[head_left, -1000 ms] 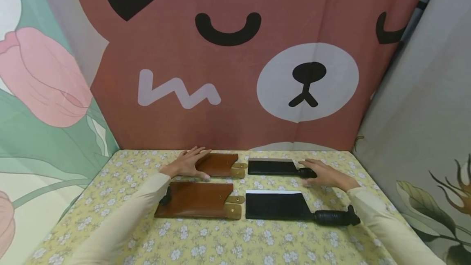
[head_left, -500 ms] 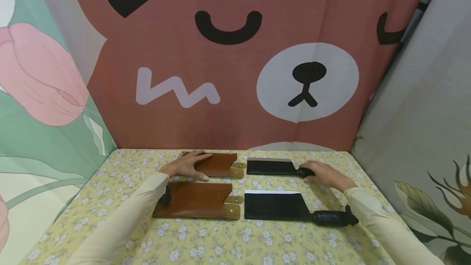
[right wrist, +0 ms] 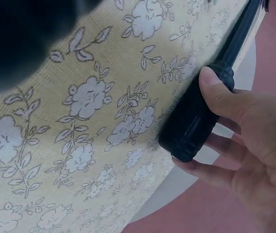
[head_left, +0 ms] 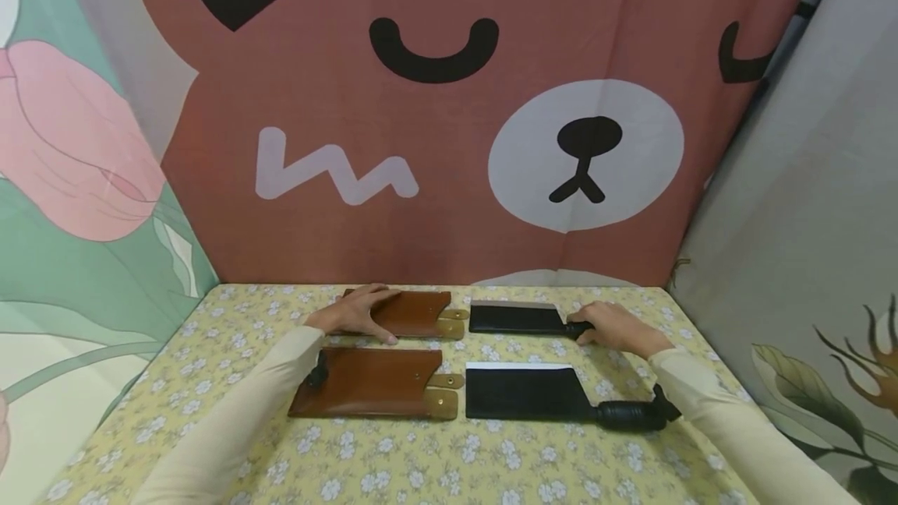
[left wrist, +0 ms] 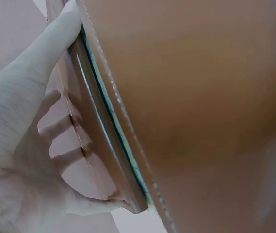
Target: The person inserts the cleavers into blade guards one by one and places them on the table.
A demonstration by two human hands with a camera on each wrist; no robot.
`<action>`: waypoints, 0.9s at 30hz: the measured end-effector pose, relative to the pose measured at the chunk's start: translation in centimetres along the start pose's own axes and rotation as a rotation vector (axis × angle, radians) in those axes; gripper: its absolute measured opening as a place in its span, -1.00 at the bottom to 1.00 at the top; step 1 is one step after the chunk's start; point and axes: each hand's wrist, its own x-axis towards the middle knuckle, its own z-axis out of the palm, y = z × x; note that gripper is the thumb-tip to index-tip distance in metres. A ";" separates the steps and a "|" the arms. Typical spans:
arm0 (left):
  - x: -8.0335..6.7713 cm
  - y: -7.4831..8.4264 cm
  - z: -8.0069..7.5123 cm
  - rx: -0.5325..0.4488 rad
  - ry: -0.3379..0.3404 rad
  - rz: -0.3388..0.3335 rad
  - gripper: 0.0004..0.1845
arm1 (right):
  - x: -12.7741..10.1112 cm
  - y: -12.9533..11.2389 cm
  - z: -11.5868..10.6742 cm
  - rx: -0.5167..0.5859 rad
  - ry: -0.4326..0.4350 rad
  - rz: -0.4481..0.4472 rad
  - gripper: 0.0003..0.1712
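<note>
Gripping, by both hands: judged to be the step in hand, with one knife and one sheath of the far row taken up as a pair.

Item, far sheath [head_left: 424,310]: brown, flat on the floral tablecloth [head_left: 393,462], strapped end facing right. Left hand [head_left: 358,312] straddles its left part, thumb at the near long edge, fingers arched across towards the far one; hold wide, firmness cannot be told.

Item, far cleaver [head_left: 515,319]: dark blade with pale strip along its far side, lying just right of the far sheath's straps, the two apart. Right hand [head_left: 613,327] has its black handle [right wrist: 193,114] between thumb and curled fingers; little gap left.

Item, near sheath [head_left: 379,383]: same brown, nearer the person, untouched by the fingers.

Item, near cleaver [head_left: 526,396]: right of the near sheath, handle pointing right, not held; blade bare.

Next move, in judgement: if sheathing is meant, it calls for steadying the far sheath, raising the blade slightly and lining its end up with the strapped mouth, fingers clear of the pale strip.
</note>
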 end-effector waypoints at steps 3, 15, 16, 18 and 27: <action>0.0 0.1 -0.1 0.033 0.028 0.018 0.20 | -0.1 -0.2 -0.3 -0.030 0.017 -0.031 -0.50; 0.3 -0.2 0.2 0.117 0.079 0.044 0.19 | -0.3 -0.8 -0.9 -0.086 0.126 -0.114 -0.53; 0.3 -0.2 0.2 0.127 0.076 0.041 0.19 | -0.1 -1.0 -0.9 -0.084 0.128 -0.117 -0.53; 0.4 -0.1 0.1 0.138 0.063 0.031 0.20 | 0.3 -1.3 -1.0 -0.086 0.122 -0.121 -0.52; 1.1 -0.1 -0.1 0.137 0.029 0.019 0.27 | 1.5 -2.4 -1.1 -0.091 0.088 -0.129 -0.54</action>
